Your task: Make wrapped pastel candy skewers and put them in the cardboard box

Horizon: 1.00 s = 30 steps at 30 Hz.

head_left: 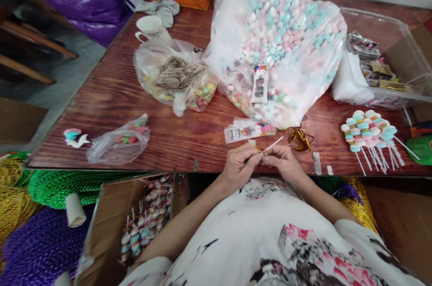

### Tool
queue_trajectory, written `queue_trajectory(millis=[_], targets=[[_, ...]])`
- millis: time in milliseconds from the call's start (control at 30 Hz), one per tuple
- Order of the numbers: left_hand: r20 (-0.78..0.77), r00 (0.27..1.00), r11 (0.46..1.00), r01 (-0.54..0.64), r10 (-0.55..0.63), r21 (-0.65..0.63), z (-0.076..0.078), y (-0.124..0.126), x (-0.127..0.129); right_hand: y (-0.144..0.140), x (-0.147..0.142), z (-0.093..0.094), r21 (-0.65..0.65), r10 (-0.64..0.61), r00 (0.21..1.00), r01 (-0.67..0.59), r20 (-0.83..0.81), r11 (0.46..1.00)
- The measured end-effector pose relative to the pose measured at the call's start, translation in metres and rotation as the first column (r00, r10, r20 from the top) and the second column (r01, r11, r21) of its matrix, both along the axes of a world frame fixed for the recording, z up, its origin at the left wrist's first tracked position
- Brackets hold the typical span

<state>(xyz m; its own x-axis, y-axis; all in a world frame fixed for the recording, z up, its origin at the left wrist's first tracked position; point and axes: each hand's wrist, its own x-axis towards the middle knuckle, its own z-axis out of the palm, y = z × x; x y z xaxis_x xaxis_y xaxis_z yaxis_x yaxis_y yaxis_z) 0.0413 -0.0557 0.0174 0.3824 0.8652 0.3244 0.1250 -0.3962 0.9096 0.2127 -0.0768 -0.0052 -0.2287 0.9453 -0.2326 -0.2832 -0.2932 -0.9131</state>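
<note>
Head view: both hands meet at the near edge of the worktop (111, 97). The left hand (240, 165) has its grip pinched on a gold tie (257, 148); the right hand (285, 162) has its grip clamped on a white stick (274, 144), which points up and to the right. The stick and tie touch between the fingertips. Just beyond lie flat packets (249, 131) and loose gold ties (299, 138). A big bag of marshmallows (283, 38) sits behind. Finished skewers (369, 135) lie to the right, and a box (111, 214) of them stands below the edge.
</note>
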Motion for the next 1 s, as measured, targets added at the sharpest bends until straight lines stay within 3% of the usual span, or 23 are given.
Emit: queue_trajectory(millis=[133,233,300,367,400,433,467,533,567,600,667,733,800,900,1000], targets=[[-0.044,0.999,0.998,0.025,-0.022,0.061,0.005,0.001,0.0,0.004,0.007,0.006,0.055,0.037,0.998,-0.039,0.05,0.998],[-0.08,0.995,0.997,0.068,-0.065,0.027,0.012,0.002,0.0,0.008,0.01,0.006,0.117,0.104,0.991,-0.114,0.088,0.987],[-0.095,0.986,0.988,0.13,-0.138,-0.085,0.016,0.004,-0.001,0.01,0.014,0.008,0.201,0.177,0.969,-0.21,0.171,0.957],[-0.068,0.97,0.938,0.207,-0.235,-0.279,0.019,0.008,-0.004,0.013,0.018,0.013,0.383,0.172,0.917,-0.314,0.361,0.869],[-0.033,0.96,0.888,0.245,-0.279,-0.389,0.021,0.01,-0.006,0.014,0.02,0.016,0.509,0.113,0.874,-0.375,0.472,0.775],[0.01,0.949,0.824,0.279,-0.316,-0.493,0.022,0.012,-0.008,0.014,0.023,0.021,0.628,0.021,0.823,-0.449,0.567,0.636],[0.058,0.936,0.749,0.313,-0.346,-0.584,0.023,0.014,-0.01,0.014,0.025,0.027,0.714,-0.09,0.774,-0.524,0.627,0.464],[0.164,0.91,0.582,0.374,-0.381,-0.722,0.025,0.015,-0.012,0.012,0.028,0.038,0.759,-0.273,0.714,-0.639,0.645,0.124],[0.216,0.896,0.491,0.399,-0.388,-0.774,0.026,0.014,-0.013,0.011,0.029,0.043,0.743,-0.326,0.704,-0.669,0.631,-0.004],[0.264,0.884,0.4,0.417,-0.385,-0.816,0.026,0.013,-0.014,0.01,0.03,0.048,0.722,-0.36,0.7,-0.686,0.617,-0.096],[0.336,0.863,0.223,0.436,-0.376,-0.872,0.024,0.01,-0.015,0.008,0.03,0.054,0.689,-0.392,0.707,-0.693,0.589,-0.214],[0.375,0.84,0.092,0.441,-0.392,-0.893,0.02,0.009,-0.015,0.007,0.028,0.057,0.667,-0.392,0.715,-0.692,0.58,-0.276],[0.398,0.81,0.021,0.45,-0.43,-0.893,0.016,0.01,-0.017,0.007,0.025,0.056,0.662,-0.374,0.722,-0.687,0.581,-0.299],[0.398,0.779,0.01,0.46,-0.485,-0.888,0.009,0.014,-0.02,0.006,0.02,0.049,0.665,-0.36,0.715,-0.695,0.599,-0.274],[0.366,0.768,0.053,0.459,-0.525,-0.887,0.007,0.018,-0.022,0.002,0.016,0.04,0.673,-0.368,0.683,-0.718,0.631,-0.179]])
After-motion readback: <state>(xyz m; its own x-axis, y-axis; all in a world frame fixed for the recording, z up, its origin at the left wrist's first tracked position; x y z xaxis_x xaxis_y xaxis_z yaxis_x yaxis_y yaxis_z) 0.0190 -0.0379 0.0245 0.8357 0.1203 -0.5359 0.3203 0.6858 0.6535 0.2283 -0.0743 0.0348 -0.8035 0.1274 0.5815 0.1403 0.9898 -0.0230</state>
